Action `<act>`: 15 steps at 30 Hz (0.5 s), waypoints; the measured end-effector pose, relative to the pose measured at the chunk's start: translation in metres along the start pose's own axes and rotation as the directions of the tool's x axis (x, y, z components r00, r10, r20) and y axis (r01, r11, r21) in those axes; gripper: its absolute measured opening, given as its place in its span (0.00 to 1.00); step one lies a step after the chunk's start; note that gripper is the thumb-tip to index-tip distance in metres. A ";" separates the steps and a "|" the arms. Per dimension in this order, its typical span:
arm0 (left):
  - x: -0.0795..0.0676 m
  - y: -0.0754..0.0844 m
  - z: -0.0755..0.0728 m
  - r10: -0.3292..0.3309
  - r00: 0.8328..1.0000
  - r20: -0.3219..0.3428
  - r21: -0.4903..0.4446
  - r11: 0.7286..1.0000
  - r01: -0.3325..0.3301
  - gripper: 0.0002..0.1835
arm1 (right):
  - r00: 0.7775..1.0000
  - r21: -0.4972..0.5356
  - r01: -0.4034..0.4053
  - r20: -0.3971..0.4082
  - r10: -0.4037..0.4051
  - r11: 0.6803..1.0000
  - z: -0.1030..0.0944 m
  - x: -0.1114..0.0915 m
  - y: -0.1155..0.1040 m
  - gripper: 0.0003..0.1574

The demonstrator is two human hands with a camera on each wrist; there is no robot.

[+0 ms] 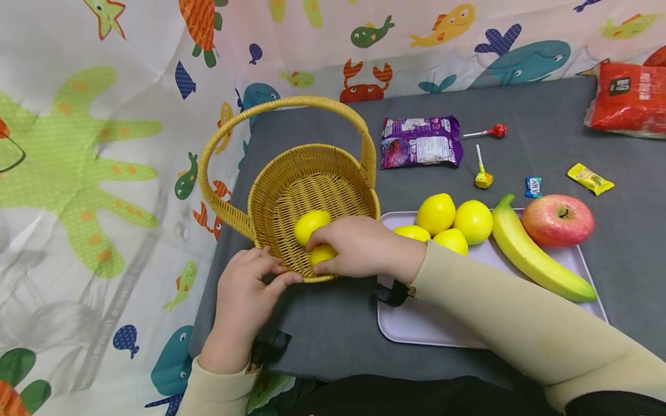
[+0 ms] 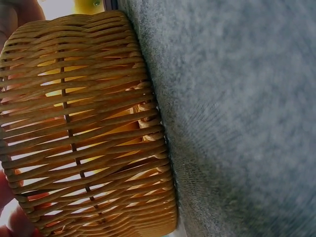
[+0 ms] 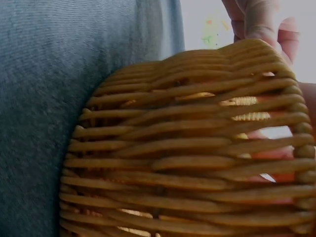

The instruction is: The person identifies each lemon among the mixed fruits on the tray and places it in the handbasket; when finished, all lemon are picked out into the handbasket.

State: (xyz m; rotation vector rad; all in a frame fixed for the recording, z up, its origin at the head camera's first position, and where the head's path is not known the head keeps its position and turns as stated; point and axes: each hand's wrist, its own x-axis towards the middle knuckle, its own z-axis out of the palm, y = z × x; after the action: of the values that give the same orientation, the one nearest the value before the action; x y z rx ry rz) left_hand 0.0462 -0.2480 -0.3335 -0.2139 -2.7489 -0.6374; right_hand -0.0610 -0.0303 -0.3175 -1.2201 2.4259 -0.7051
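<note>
The left hand (image 1: pixel 247 289) pinches the near rim of the wicker basket (image 1: pixel 314 159) between thumb and fingers. The right hand (image 1: pixel 359 247), fingers curled, grips a lemon (image 1: pixel 323 255) inside the basket; a second lemon (image 1: pixel 310 225) lies just beside it. Right of the basket, the lilac tray (image 1: pixel 416 326) holds four lemons (image 1: pixel 473 222), a banana (image 1: pixel 536 257) and an apple (image 1: pixel 558 222).
</note>
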 end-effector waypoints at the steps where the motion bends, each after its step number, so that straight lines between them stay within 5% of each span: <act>1: 0.000 0.000 0.000 -0.003 1.000 0.001 -0.001 1.000 0.003 0.15 | 1.000 0.019 0.011 -0.002 -0.011 1.000 -0.001 0.000 0.001 0.23; 7: -0.002 -0.001 0.001 0.003 1.000 -0.002 0.003 1.000 -0.003 0.16 | 0.998 0.211 0.023 -0.063 -0.010 0.977 -0.025 -0.020 0.006 0.24; 15: -0.001 -0.001 -0.001 0.017 1.000 -0.015 -0.001 1.000 -0.017 0.16 | 0.974 0.332 -0.015 -0.207 0.089 0.943 -0.060 -0.085 0.031 0.21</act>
State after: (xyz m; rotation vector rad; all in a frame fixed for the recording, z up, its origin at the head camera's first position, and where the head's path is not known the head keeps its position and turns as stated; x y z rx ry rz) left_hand 0.0470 -0.2492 -0.3337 -0.2313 -2.7294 -0.6337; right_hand -0.0617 0.0712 -0.2796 -0.9845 2.3692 -1.2295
